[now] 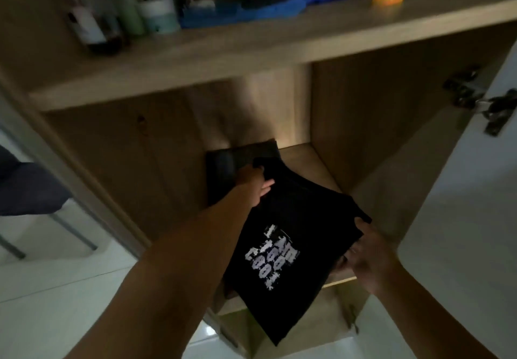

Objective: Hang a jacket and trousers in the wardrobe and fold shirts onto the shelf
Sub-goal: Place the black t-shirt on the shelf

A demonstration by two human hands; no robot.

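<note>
Dim wardrobe interior [363,123], faint glow at back corner (motion-blurred throughout); wide-angle bending at edges.

A folded black shirt [291,235] with white lettering lies tilted over the wooden shelf [321,160], overhanging its front edge.

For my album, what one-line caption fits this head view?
Both hands, left hand and right hand, slide a folded black printed shirt onto the wardrobe shelf.
</note>
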